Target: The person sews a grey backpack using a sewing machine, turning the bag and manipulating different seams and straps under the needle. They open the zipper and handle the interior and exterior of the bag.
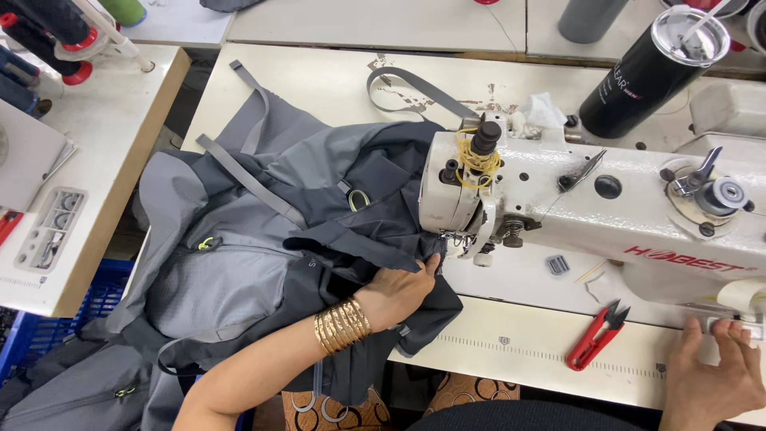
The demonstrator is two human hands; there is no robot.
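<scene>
**Two hands at a sewing machine: risks at the needle**

Head view. One hand, the left hand [396,294], is lying flat and open on the dark part of a grey garment [263,239], pressing the cloth toward the needle area [449,238] under the head of the machine [574,199]; it is gripping nothing, only holding the fabric down. Its thumb tip is sitting just beside the foot. The right hand [710,383] is resting at the right end of the machine base, fingers curled on a small pale part at the edge; whether it is closing on that part cannot be told.

The garment is spreading over the left of the table [511,351], with a good deal of it hanging off the near edge toward a blue crate [96,299]. Grey straps [239,172] are trailing loose across it. Red snips [594,335] are lying on the table, between the two hands.

Likely faults, as judged from this arrangement:
- the thumb is sitting close enough to be caught if the needle runs;
- the hanging weight is pulling the cloth, so a seam could drift;
- a loose strap could fold under and be stitched in;
- bunched layers near the foot could pucker or jam.
</scene>
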